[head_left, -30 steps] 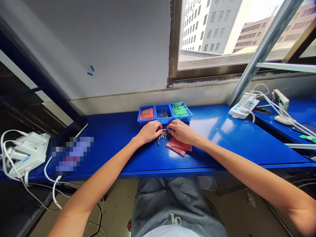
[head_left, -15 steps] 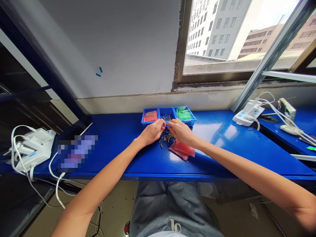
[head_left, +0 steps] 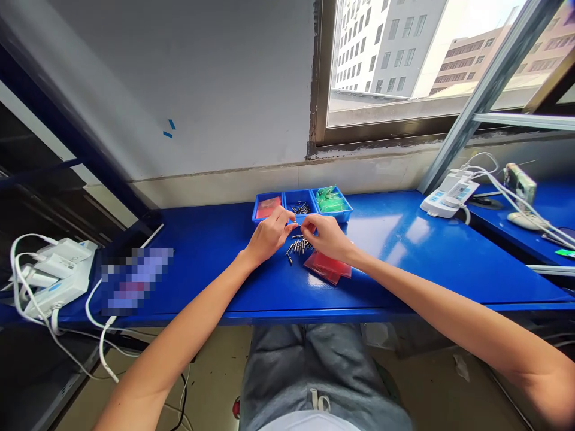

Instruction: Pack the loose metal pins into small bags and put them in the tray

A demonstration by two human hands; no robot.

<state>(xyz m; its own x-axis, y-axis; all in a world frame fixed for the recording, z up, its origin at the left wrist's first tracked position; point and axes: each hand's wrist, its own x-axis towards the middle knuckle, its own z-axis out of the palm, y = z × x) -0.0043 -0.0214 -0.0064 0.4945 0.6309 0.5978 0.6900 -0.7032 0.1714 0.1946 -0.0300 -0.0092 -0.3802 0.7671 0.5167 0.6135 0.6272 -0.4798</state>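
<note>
My left hand (head_left: 268, 235) and my right hand (head_left: 330, 236) meet fingertip to fingertip just in front of a blue three-part tray (head_left: 345, 216). Both are closed in a pinch; whatever lies between the fingers is too small to make out. Below them, on the blue table, is a loose pile of small metal pin-like parts (head_left: 295, 246), partly hidden by my right hand. Red plastic bags (head_left: 324, 267) lie under my right wrist. In the tray, a red bag (head_left: 269, 206) is at left, dark metal parts (head_left: 302, 208) in the middle, green bags (head_left: 331, 199) at right.
A white power strip (head_left: 449, 194) with cables stands at the right, near a metal post (head_left: 471, 99). Another white power strip (head_left: 67, 275) and a blurred-out object (head_left: 137, 281) are at the left. The table's front edge (head_left: 291, 317) runs close to my lap.
The whole view has shifted a little. My left hand has turned slightly, with its back more raised and its fingers less curled. The fingertips of both hands still meet by the tray.
</note>
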